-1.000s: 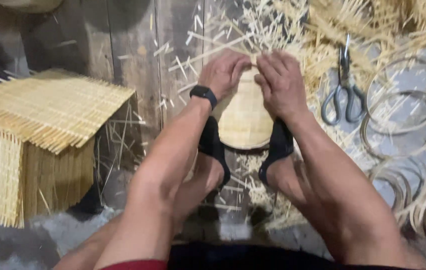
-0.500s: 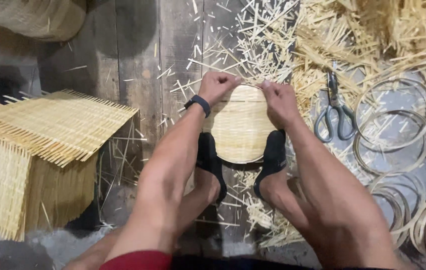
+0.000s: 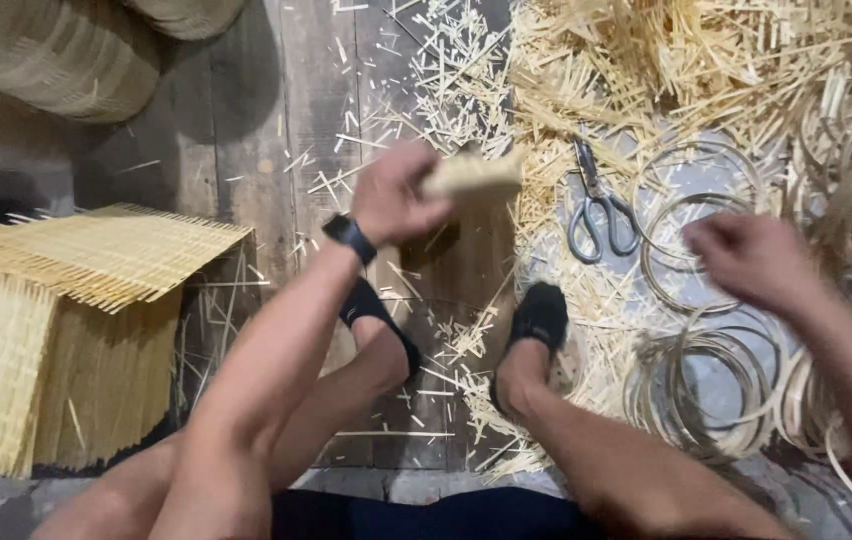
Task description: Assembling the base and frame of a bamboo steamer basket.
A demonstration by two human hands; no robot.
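Stacked woven mats (image 3: 66, 330) lie left of the feet, scissors (image 3: 598, 205) and bamboo rings (image 3: 706, 390) right.

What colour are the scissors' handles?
Grey, on the scissors lying among the bamboo scraps; head view.

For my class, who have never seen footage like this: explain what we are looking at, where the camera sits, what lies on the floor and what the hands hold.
The camera sits on a person's head, looking down at their own arms and sandalled feet. The left hand, with a dark wristband, holds up a small woven bamboo piece. The right hand is loosely curled over thin bamboo hoops; whether it grips anything is unclear. On the plank floor lie scissors, loose splinters, and a stack of woven mats at the left.
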